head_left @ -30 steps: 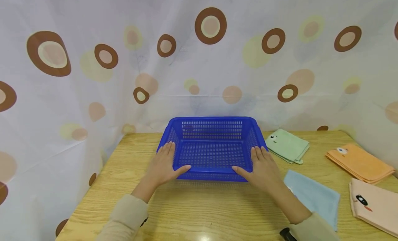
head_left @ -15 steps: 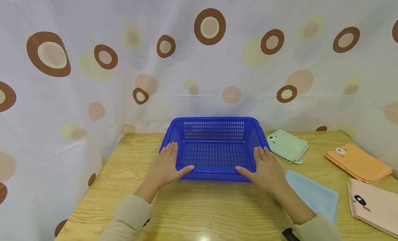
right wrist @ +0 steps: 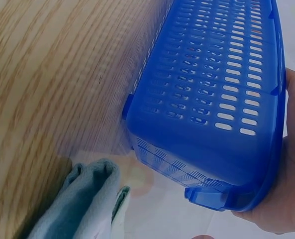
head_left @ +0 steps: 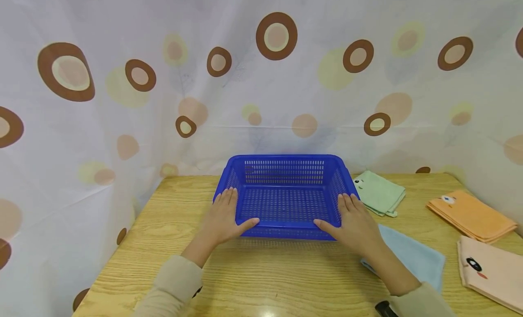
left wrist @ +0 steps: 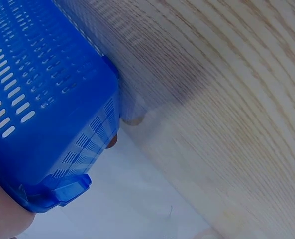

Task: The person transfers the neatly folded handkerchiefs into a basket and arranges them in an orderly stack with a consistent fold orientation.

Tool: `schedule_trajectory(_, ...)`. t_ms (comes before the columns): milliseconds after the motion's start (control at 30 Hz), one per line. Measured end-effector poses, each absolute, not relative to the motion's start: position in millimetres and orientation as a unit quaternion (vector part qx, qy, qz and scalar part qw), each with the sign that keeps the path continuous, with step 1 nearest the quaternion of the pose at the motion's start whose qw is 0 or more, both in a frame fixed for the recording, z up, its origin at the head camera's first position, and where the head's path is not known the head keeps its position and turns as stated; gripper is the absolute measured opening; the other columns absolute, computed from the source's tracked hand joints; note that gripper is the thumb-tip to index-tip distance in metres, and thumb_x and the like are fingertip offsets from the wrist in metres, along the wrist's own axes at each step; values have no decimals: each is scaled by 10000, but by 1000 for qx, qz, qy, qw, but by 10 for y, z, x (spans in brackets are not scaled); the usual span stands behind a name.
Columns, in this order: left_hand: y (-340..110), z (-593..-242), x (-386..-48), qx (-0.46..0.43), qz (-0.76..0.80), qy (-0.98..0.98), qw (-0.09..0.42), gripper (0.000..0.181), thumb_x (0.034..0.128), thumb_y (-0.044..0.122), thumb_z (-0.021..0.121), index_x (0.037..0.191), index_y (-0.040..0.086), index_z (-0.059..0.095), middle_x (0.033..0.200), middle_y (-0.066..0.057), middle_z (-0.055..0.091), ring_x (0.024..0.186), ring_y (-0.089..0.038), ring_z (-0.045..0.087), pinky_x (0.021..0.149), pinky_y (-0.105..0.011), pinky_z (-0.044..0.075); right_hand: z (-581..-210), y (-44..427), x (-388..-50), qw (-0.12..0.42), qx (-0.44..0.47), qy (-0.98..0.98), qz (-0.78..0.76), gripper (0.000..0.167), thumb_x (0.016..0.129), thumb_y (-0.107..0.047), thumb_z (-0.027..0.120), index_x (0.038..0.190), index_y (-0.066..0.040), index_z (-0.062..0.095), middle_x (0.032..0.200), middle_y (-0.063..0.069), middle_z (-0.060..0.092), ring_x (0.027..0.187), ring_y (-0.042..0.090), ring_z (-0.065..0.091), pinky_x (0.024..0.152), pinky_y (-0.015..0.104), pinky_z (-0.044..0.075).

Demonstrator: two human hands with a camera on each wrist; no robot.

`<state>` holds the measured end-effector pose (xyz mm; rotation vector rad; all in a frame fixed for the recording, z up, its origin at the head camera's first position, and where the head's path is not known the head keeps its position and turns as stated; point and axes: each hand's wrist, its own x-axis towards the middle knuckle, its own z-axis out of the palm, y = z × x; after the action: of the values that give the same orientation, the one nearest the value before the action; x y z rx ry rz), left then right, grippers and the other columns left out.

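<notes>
A blue plastic basket with slotted walls stands on the wooden table, with nothing inside it. My left hand rests on its near left corner, straight fingers along the side rim and thumb across the front rim. Mirroring it, my right hand lies on the near right corner in the same way. In the left wrist view the palm's edge meets the basket rim. From the right wrist, the basket shows its front wall, the hand against the rim; the fingertips are hidden there.
Right of the basket lie a folded green towel and a light blue towel, partly behind my right forearm. Farther right are an orange towel and a pink towel. A dotted curtain hangs behind the table.
The basket has slid a little to the right along the table, both hands moving with it. Its right rim now overlaps the green towel's left edge in the head view.
</notes>
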<state>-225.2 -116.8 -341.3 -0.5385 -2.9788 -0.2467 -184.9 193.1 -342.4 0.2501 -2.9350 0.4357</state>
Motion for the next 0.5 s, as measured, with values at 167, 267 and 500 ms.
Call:
schedule_trajectory(167, -1167, -3406, -2244, -176, -79, -980, 51, 990, 835, 678, 448, 1450, -54, 192, 1520, -219, 213, 1427, -344, 164, 1184, -438, 158, -3411, 1930, -1839, 82, 84, -982, 148, 1011, 839, -676, 443, 1380, 161, 268, 1441, 343, 271, 1360, 491, 182, 1140, 556, 152)
schedule_trajectory(267, -1163, -3406, -2241, -177, -79, -980, 51, 987, 836, 675, 449, 1449, -56, 197, 1520, -218, 213, 1426, -345, 170, 1183, -438, 163, -3412, 1935, -1833, 84, 85, -982, 146, 1006, 841, -671, 445, 1376, 164, 274, 1437, 344, 279, 1358, 492, 188, 1140, 554, 156)
schedule_trajectory(500, -1128, -3399, -2223, -183, -87, -978, 55, 991, 836, 668, 457, 1445, -67, 194, 1514, -236, 212, 1423, -350, 174, 1182, -444, 159, -3422, 1966, -1834, 81, 84, -984, 138, 1016, 840, -684, 429, 1372, 169, 278, 1431, 348, 283, 1355, 495, 190, 1141, 545, 159)
